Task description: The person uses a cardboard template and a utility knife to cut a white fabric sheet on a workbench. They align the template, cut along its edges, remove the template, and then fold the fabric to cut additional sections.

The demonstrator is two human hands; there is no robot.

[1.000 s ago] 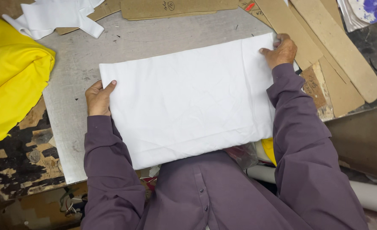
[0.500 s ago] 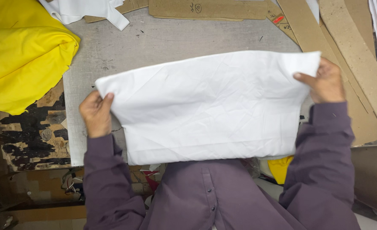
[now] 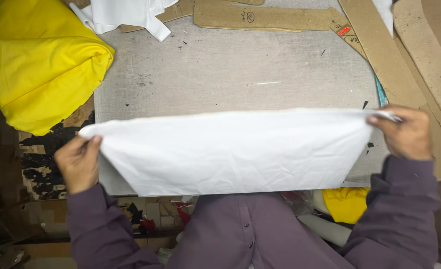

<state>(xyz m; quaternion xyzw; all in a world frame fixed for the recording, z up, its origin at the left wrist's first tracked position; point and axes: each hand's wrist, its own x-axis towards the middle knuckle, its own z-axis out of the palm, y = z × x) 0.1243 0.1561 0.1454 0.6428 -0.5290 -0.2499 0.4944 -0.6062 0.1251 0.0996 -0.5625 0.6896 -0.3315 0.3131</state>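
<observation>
White cloth (image 3: 235, 149) hangs stretched between both hands, left (image 3: 78, 162) and right (image 3: 404, 132) pinching opposite corners.

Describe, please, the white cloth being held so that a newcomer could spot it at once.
Start at the grey work board in the middle. The white cloth is stretched across its near edge, pinched at each end by the left hand and right hand. Unlike the crumpled white scrap at the far edge, it is held taut.

No packages, signs or screens are in view. The nearest thing to a label is a small red tag (image 3: 344, 31) on a long brown cardboard pattern strip (image 3: 262, 17) lying at the far edge of the grey desk (image 3: 230, 69), which also bears handwritten marks.
</observation>
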